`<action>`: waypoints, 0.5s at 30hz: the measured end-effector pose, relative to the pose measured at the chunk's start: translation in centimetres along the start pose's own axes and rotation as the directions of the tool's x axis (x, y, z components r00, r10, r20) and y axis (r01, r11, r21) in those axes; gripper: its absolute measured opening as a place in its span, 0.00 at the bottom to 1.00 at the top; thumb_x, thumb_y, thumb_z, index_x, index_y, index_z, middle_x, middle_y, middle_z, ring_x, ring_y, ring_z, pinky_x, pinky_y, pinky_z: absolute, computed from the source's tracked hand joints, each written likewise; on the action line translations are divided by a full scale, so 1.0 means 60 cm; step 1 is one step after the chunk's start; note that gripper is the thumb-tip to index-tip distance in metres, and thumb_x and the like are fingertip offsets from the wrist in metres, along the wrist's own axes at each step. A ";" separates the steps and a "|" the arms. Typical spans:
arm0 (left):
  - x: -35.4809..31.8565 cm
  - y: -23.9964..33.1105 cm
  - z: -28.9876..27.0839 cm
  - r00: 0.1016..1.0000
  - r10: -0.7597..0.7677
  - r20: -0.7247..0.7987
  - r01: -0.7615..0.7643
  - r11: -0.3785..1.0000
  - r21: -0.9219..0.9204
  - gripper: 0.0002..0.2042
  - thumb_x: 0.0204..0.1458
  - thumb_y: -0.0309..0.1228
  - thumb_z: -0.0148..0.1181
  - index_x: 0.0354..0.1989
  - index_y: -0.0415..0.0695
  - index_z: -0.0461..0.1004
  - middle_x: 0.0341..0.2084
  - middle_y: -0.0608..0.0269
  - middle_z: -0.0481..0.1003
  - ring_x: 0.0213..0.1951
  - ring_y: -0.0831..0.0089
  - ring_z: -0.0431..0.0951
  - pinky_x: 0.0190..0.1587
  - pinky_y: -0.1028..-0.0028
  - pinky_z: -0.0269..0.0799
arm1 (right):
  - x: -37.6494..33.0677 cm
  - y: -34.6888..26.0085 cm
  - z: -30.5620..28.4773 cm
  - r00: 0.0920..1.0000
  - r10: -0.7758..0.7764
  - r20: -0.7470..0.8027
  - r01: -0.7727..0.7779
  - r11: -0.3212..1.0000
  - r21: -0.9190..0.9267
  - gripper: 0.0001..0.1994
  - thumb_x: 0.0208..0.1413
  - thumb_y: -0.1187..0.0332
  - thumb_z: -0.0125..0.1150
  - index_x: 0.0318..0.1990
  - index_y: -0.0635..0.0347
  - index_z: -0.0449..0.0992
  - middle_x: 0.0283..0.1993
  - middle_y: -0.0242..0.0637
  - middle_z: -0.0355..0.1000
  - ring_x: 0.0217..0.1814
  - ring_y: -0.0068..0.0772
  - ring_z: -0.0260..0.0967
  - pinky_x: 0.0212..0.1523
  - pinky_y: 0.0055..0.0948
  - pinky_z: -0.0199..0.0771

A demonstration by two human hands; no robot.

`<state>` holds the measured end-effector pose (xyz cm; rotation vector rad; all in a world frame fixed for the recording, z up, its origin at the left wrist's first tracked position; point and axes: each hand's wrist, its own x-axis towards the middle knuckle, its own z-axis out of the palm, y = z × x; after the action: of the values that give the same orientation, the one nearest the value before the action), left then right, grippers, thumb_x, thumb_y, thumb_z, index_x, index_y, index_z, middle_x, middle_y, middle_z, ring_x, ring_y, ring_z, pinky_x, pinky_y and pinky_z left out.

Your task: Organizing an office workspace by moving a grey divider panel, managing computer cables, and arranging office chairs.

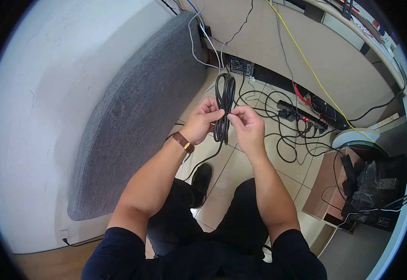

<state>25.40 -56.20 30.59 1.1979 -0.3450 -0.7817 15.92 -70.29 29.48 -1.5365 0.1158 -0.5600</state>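
Observation:
A black cable [225, 86], folded into a long narrow bundle of loops, hangs upright in front of me. My left hand [204, 120] is closed round the middle of the bundle, thumb across its front. From the right, my right hand [248, 122] pinches at the bundle's waist with thumb and forefinger. Whether a tie is between those fingertips is too small to tell. One length of the cable runs down from the loops past my left wrist toward the floor.
A black power strip [301, 115] with plugs and red lights lies ahead right, tangled cords around it. A grey padded panel [138, 112] leans on the white wall at left. A wooden box [323, 186] stands right. A yellow cable [310, 67] crosses the desk panel.

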 end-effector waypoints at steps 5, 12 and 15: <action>-0.005 0.023 0.006 0.998 -0.027 -0.061 0.018 0.990 -0.136 0.05 0.60 0.26 0.54 0.39 0.47 0.64 0.41 0.59 0.76 0.39 0.68 0.81 0.39 0.68 0.80 | -0.070 -0.025 0.015 0.955 0.177 -0.239 -0.217 0.964 -0.153 0.05 0.56 0.75 0.64 0.32 0.64 0.72 0.27 0.27 0.71 0.29 0.15 0.66 0.33 0.15 0.66; 0.023 0.008 0.012 0.968 0.130 -0.215 -0.129 0.991 0.019 0.18 0.53 0.26 0.66 0.48 0.42 0.64 0.40 0.58 0.75 0.37 0.69 0.79 0.40 0.70 0.77 | -0.074 0.043 0.091 0.829 0.529 -0.182 -0.419 0.803 0.423 0.10 0.59 0.69 0.61 0.27 0.65 0.74 0.20 0.24 0.66 0.23 0.14 0.59 0.26 0.20 0.59; 0.051 -0.016 -0.022 0.780 0.412 -0.470 -0.158 0.857 0.490 0.20 0.49 0.29 0.70 0.46 0.41 0.67 0.38 0.63 0.75 0.37 0.74 0.75 0.41 0.72 0.72 | -0.082 0.018 0.119 0.898 0.357 -0.257 -0.307 0.927 0.213 0.12 0.61 0.67 0.58 0.26 0.64 0.74 0.19 0.23 0.64 0.23 0.14 0.57 0.25 0.21 0.57</action>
<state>28.03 -57.57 28.77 1.6785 -0.2026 -0.0409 14.92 -61.84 27.49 -1.2259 0.5383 -0.5034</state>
